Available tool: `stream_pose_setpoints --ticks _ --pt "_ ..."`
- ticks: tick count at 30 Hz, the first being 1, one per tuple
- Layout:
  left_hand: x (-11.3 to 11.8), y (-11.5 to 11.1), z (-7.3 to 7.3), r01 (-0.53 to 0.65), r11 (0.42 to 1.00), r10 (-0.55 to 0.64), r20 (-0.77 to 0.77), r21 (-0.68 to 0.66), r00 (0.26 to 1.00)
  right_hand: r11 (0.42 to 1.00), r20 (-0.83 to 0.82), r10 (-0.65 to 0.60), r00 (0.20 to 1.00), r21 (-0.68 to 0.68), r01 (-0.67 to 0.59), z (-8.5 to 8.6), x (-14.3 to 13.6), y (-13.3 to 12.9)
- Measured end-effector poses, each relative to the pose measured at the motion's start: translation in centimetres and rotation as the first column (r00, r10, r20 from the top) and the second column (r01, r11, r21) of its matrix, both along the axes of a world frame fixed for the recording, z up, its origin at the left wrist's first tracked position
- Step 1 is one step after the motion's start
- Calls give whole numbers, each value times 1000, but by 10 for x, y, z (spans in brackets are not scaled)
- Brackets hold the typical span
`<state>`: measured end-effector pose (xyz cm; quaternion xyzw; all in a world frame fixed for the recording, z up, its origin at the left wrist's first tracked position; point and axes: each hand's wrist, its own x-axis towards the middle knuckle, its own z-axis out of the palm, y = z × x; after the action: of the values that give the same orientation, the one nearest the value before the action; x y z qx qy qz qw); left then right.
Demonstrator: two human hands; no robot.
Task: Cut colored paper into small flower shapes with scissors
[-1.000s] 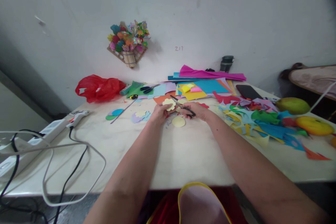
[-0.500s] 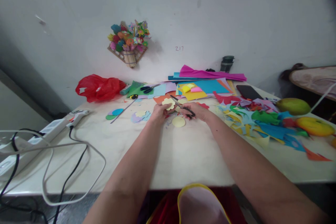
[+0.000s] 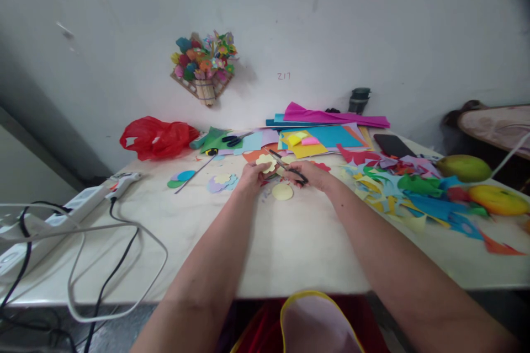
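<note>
Between its fingers my left hand (image 3: 250, 176) pinches a pale yellow scalloped paper flower (image 3: 266, 162). My right hand (image 3: 311, 174) is wrapped round the dark handles of a pair of scissors (image 3: 282, 162), whose blades point up and left, close to the flower's right edge. Just below the hands a pale yellow paper circle (image 3: 282, 192) lies on the white table (image 3: 306, 248). Left of my left hand are lilac and blue paper shapes (image 3: 215, 185) with a small yellow flower (image 3: 222, 178) on top. Red scalloped paper (image 3: 321, 166) shows behind my right hand.
Coloured paper sheets (image 3: 335, 136) and a second pair of scissors (image 3: 235, 139) lie at the back. Paper scraps (image 3: 426, 201), a phone (image 3: 393, 145) and mangoes (image 3: 497, 199) are right. A red bag (image 3: 157, 138) and a power strip (image 3: 78, 204) with cables are left.
The scissor blades are spread a little wider than before beside the flower. Both hands stay in nearly the same place.
</note>
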<state>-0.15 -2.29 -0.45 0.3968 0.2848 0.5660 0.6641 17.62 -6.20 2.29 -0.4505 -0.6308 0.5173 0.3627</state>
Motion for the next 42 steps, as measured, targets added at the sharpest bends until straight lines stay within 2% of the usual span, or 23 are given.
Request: stream_pose_setpoints --ticks 11,20,23,32,42 --pt "0 -1 1 7 1000 -7 10 5 1000 1000 18 -5 1000 -5 5 -5 2 5" --pt "-1 -1 0 -1 1000 2 30 -10 1000 998 -43 9 999 -62 -12 -9 3 12" --pt "-1 -2 1 -9 1000 9 17 -15 1000 999 -43 23 999 -39 -24 -12 5 14" --pt "-2 -1 0 -7 1000 8 29 -15 1000 1000 3 0 1000 -28 0 -5 4 5" --pt "-2 -1 -1 28 1000 -28 45 4 999 1000 46 15 999 -13 -14 -5 3 4"
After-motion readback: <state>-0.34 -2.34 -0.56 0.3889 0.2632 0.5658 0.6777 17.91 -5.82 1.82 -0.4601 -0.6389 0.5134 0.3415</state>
